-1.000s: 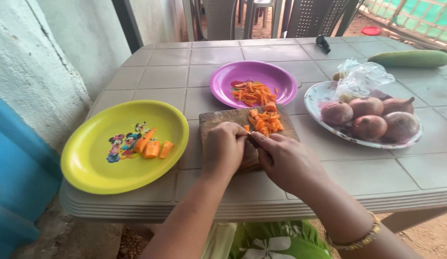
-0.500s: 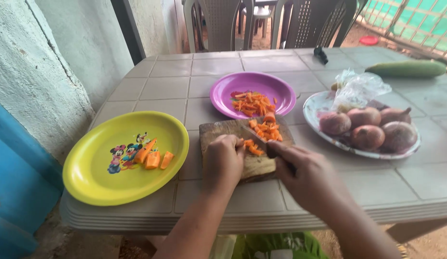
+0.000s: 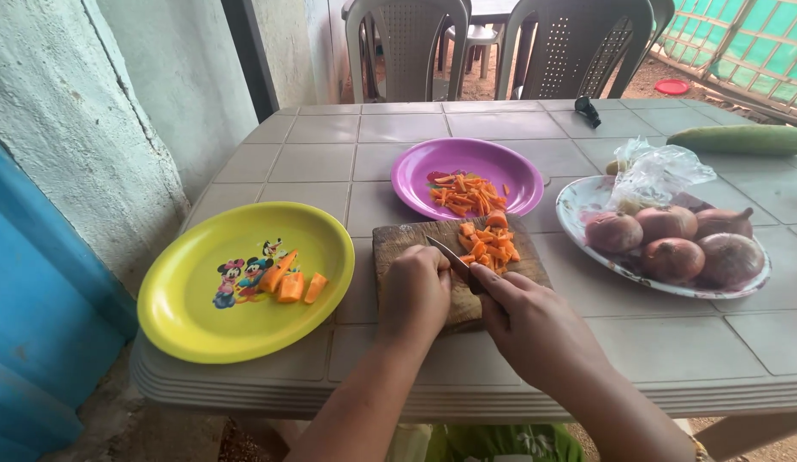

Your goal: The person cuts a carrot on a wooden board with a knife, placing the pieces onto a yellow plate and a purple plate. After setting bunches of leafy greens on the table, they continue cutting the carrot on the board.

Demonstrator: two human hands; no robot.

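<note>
A small wooden cutting board (image 3: 398, 241) lies on the table before me with a heap of chopped carrot pieces (image 3: 491, 245) at its far right. My right hand (image 3: 525, 321) grips a knife (image 3: 451, 258), its blade angled up and left over the board beside the heap. My left hand (image 3: 413, 293) rests fisted on the board's near left part; whether it holds anything is hidden. Behind the board a purple plate (image 3: 424, 162) carries carrot strips (image 3: 463, 192). To the left, a yellow plate (image 3: 202, 316) holds a few larger carrot chunks (image 3: 291, 281).
A patterned plate (image 3: 578, 192) at right holds several onions (image 3: 672, 239) and a crumpled clear plastic bag (image 3: 660, 171). A long green gourd (image 3: 745, 139) and a small dark object (image 3: 588, 110) lie at the far right. Plastic chairs (image 3: 407, 47) stand behind the grey table (image 3: 398, 128).
The knife left the spot by my left fingers and swept the cut pieces right into the heap. The blade now sits lifted over the board. The view has shifted slightly.
</note>
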